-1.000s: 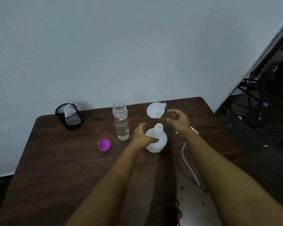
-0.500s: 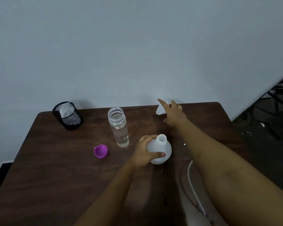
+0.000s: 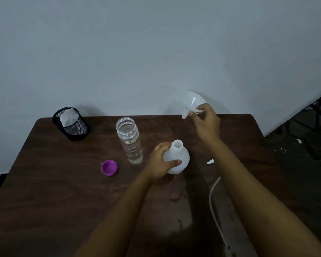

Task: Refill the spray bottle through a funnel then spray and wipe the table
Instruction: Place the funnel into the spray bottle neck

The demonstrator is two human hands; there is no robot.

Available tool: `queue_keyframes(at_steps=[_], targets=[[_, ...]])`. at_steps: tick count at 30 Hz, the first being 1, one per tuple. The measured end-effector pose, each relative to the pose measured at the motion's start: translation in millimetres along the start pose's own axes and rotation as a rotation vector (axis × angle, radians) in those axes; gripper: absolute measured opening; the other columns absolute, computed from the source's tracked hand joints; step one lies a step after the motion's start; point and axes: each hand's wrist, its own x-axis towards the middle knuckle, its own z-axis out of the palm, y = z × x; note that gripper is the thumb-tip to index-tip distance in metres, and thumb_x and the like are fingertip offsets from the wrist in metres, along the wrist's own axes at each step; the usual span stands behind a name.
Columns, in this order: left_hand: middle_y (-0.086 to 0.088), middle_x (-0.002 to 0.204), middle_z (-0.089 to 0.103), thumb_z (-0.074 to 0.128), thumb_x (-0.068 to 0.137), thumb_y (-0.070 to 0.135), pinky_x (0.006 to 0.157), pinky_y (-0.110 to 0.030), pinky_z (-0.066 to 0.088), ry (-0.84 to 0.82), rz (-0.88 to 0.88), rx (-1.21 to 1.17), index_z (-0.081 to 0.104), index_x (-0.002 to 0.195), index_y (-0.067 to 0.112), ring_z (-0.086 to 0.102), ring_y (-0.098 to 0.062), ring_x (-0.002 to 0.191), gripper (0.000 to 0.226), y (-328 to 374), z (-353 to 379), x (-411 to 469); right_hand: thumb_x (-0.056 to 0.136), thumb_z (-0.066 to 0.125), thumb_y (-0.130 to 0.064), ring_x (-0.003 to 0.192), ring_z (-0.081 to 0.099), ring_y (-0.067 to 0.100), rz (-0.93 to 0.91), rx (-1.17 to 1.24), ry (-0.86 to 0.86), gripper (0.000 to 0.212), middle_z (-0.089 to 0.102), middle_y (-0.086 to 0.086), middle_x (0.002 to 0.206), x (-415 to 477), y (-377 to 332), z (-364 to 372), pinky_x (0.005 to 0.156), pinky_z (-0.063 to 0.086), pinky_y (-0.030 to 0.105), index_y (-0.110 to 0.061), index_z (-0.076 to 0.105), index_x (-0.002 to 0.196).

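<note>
I am steadying the spray bottle (image 3: 182,154) with the left hand (image 3: 159,162). The bottle is standing upright near the middle of the table (image 3: 63,182) with its neck open and no trigger head on it. My fingers and thumb are wrapping its round body. The right hand (image 3: 207,123) is pinching the funnel (image 3: 194,104) at the narrow end of the cone. It is holding the funnel in the air at 1 o'clock from the bottle, well apart from the neck, tilted with the spout pointing toward 8 o'clock. The water bottle (image 3: 130,141) is standing uncapped at 10 o'clock, just beside the left hand, and is showing clear liquid inside. The purple cap (image 3: 109,167) is lying at 9 o'clock, farther out. A small white piece (image 3: 210,161) is lying near the bottle at 3 o'clock, and I cannot tell what it is. A white tube (image 3: 214,206) is running from 5 o'clock toward the near edge. A black mesh cup (image 3: 70,130) is sitting at the far corner at 10 o'clock, holding something white that I cannot identify. Judging progress, I am in the early part of the task: both bottles are open but the funnel is not yet seated. Seating it, pouring, refitting the spray head, spraying and wiping are all remaining.
</note>
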Motion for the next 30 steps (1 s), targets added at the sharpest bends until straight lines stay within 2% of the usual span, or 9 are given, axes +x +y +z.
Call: queue_keyframes(at_steps=[2, 4, 6, 10, 12, 16, 21, 25, 30], targets=[[0.003, 0.133, 0.046, 0.075, 0.077, 0.028, 0.097, -0.029, 0.037, 0.000, 0.003, 0.024, 0.051, 0.130, 0.022, 0.044, -0.015, 0.119, 0.058, 1, 0, 1, 0.086, 0.067, -0.021, 0.082, 0.063, 0.018, 0.045, 0.239, 0.008, 0.012, 0.063, -0.001, 0.085, -23, -15, -17, 0.076, 0.057, 0.028, -0.025, 0.056, 0.087], [0.003, 0.133, 0.046, 0.074, 0.078, 0.030, 0.096, -0.030, 0.039, -0.004, 0.000, 0.044, 0.050, 0.131, 0.023, 0.045, -0.015, 0.117, 0.058, 4, 1, 1, 0.086, 0.068, -0.018, 0.089, 0.067, 0.020, 0.076, 0.381, -0.011, 0.012, 0.068, 0.007, 0.091, -48, -27, -29, 0.078, 0.059, 0.039, -0.023, 0.057, 0.087], [0.003, 0.132, 0.047, 0.073, 0.078, 0.030, 0.095, -0.031, 0.039, -0.007, -0.002, 0.047, 0.050, 0.131, 0.025, 0.044, -0.012, 0.114, 0.058, 6, 1, 1, 0.085, 0.069, -0.015, 0.088, 0.067, 0.022, 0.063, 0.398, -0.002, 0.013, 0.069, 0.009, 0.091, -70, -35, -36, 0.078, 0.059, 0.041, -0.021, 0.058, 0.087], [0.003, 0.131, 0.050, 0.072, 0.079, 0.029, 0.091, -0.028, 0.036, -0.001, 0.005, 0.013, 0.053, 0.129, 0.023, 0.046, -0.011, 0.114, 0.054, 12, 1, 0, 0.084, 0.069, -0.015, 0.083, 0.067, 0.026, -0.007, 0.222, 0.026, 0.023, 0.066, -0.007, 0.079, -96, -41, -41, 0.075, 0.057, 0.049, -0.033, 0.056, 0.079], [0.001, 0.130, 0.053, 0.072, 0.078, 0.030, 0.092, -0.031, 0.039, -0.007, 0.001, 0.016, 0.054, 0.130, 0.022, 0.050, -0.017, 0.118, 0.055, 13, 1, 1, 0.084, 0.068, -0.015, 0.082, 0.066, 0.024, -0.018, 0.119, 0.007, 0.026, 0.064, -0.012, 0.077, -104, -40, -39, 0.073, 0.057, 0.047, -0.035, 0.054, 0.077], [0.000, 0.130, 0.056, 0.071, 0.078, 0.033, 0.094, -0.038, 0.046, -0.007, 0.010, 0.040, 0.055, 0.128, 0.025, 0.053, -0.020, 0.118, 0.053, 20, -3, -3, 0.084, 0.067, -0.015, 0.082, 0.067, 0.017, -0.068, 0.031, -0.018, 0.020, 0.069, -0.002, 0.083, -115, -40, -34, 0.071, 0.057, 0.040, -0.032, 0.056, 0.080], [-0.002, 0.132, 0.053, 0.070, 0.078, 0.035, 0.098, -0.047, 0.046, 0.002, -0.018, 0.066, 0.052, 0.132, 0.027, 0.052, -0.024, 0.119, 0.058, 21, -4, -12, 0.084, 0.069, -0.013, 0.077, 0.060, -0.011, -0.109, -0.045, -0.048, 0.008, 0.060, -0.020, 0.077, -123, -42, -36, 0.063, 0.047, 0.007, -0.013, 0.062, 0.088], [-0.003, 0.133, 0.051, 0.070, 0.079, 0.035, 0.098, -0.046, 0.045, -0.018, -0.030, 0.072, 0.052, 0.131, 0.024, 0.050, -0.025, 0.121, 0.056, 18, -5, -20, 0.082, 0.070, -0.013, 0.079, 0.063, 0.005, -0.091, -0.125, -0.138, 0.010, 0.063, -0.009, 0.082, -131, -37, -29, 0.069, 0.051, 0.013, -0.013, 0.062, 0.088], [-0.004, 0.135, 0.050, 0.071, 0.080, 0.032, 0.099, -0.043, 0.044, 0.000, -0.052, 0.060, 0.053, 0.130, 0.017, 0.049, -0.025, 0.123, 0.055, 11, -8, -28, 0.084, 0.068, -0.010, 0.089, 0.058, 0.009, -0.075, -0.127, -0.176, 0.011, 0.063, 0.001, 0.097, -144, -39, -19, 0.062, 0.045, 0.005, -0.010, 0.060, 0.091]])
